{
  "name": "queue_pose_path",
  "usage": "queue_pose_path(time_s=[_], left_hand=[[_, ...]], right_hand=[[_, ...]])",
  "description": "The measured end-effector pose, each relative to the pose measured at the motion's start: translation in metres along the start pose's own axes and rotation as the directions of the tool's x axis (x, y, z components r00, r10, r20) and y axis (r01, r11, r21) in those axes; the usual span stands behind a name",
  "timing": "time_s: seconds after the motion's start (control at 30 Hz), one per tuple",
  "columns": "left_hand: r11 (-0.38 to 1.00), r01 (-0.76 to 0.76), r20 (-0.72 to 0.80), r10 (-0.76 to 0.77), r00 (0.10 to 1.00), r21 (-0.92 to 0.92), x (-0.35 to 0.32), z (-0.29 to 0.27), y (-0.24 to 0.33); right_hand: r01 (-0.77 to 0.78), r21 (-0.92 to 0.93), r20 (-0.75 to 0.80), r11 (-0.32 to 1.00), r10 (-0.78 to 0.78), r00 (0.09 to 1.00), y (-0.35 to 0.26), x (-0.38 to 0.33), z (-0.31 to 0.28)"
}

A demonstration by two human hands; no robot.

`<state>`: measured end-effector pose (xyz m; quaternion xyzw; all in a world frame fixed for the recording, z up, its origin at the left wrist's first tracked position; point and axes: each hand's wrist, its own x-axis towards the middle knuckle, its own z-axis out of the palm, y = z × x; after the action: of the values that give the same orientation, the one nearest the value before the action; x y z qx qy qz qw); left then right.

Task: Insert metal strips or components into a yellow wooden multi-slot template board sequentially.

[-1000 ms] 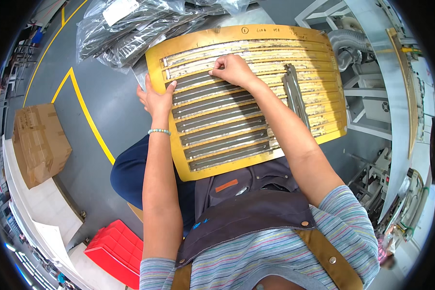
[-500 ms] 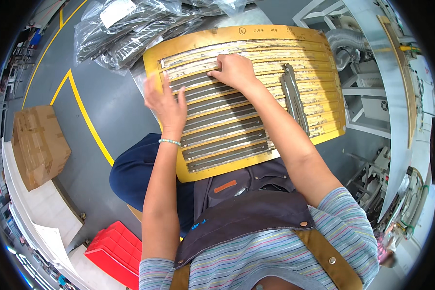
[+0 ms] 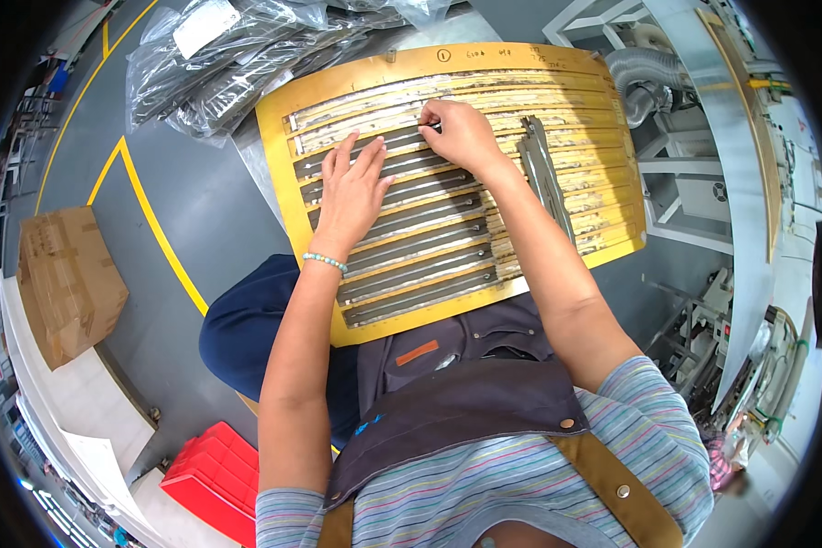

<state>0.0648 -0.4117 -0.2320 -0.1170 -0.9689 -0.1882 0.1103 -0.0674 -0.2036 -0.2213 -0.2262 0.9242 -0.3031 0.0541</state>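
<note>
A yellow board [image 3: 274, 137] with long parallel slots lies across my lap. Dark grey zipper-like strips, each with a paler line along it, fill several rows on its left half. In the uppermost filled row is one such strip [image 3: 404, 139]. My right hand [image 3: 466, 135] pinches its right end between thumb and fingers. Stretched out flat, the fingers of my left hand [image 3: 352, 196] press on the same strip farther left. Loose grey strips [image 3: 545, 173] lie in a bundle across the rows, right of my right hand. My right forearm hides part of the board.
Clear plastic bags [image 3: 237, 73] of dark material lie beyond the board. On the left are a cardboard box [image 3: 68, 283] and a red plastic bin [image 3: 215, 484]. A white frame [image 3: 685, 167] and a silver flexible duct [image 3: 648, 68] stand to the right.
My left hand has come down from above the board's left edge onto the strip, moving right. My right hand has shifted slightly right and lower along the strip, now pinching its end.
</note>
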Motion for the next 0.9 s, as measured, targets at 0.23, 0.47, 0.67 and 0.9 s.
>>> queue_pose_path(time_s=[0.23,0.47,0.67,0.9], left_hand=[[0.998,-0.058,0.035,0.059,0.998,-0.037,0.012,0.005,0.007],[0.996,-0.084,0.035,0.084,0.996,-0.013,0.016,0.008,0.007],[0.997,-0.078,0.038,0.078,0.996,-0.004,0.015,0.01,0.006],[0.994,-0.11,0.062,0.11,0.992,-0.015,0.028,0.016,0.018]], right_hand=[[-0.025,0.024,-0.017,0.999,0.025,1.0,0.0,-0.004,0.004],[-0.055,0.11,-0.037,0.992,0.059,0.998,0.001,-0.006,0.004],[-0.036,0.088,-0.045,0.995,0.04,0.998,0.0,-0.005,0.007],[0.047,-0.179,-0.257,0.983,-0.093,0.962,0.014,-0.013,-0.009]])
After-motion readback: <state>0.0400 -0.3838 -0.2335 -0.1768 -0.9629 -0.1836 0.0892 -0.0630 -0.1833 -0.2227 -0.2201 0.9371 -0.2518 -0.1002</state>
